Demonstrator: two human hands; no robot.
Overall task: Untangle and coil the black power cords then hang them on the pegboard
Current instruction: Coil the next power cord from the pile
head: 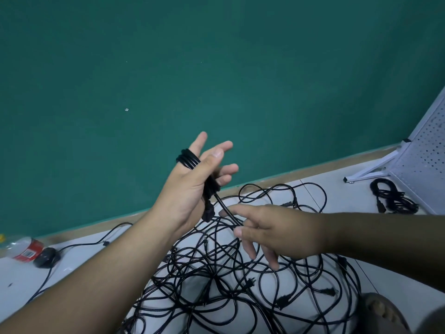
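While my left hand (190, 189) is raised in front of the green wall (216, 68), it serves as the spool: several turns of black power cord form a coil (189, 159) wound around my straightened fingers. My thumb (212, 162) lies curled across those turns and clamps them against the palm so they cannot slide off. The cord's plug (207, 214) hangs just below the heel of that hand, which I judge to be the starting end, kept out of the way of the winding.

From the coil a free strand (222, 203) runs down to my right hand (277, 232). It passes between my thumb and forefinger there, and the other fingers are spread loosely downward. I cannot tell whether that pinch has closed. The hand sits low, I think, to feed the strand up and to feel for snags.

The tangle of black power cords (216, 285) lies below on the white floor (342, 201), loops crossing everywhere, so most of the job is not yet done. One coiled bundle (390, 196) lies beside the foot of the white pegboard (428, 165) at the right, not yet hung. A plastic bottle (24, 248) and a computer mouse (45, 257) lie at the left, well apart from the tangle.
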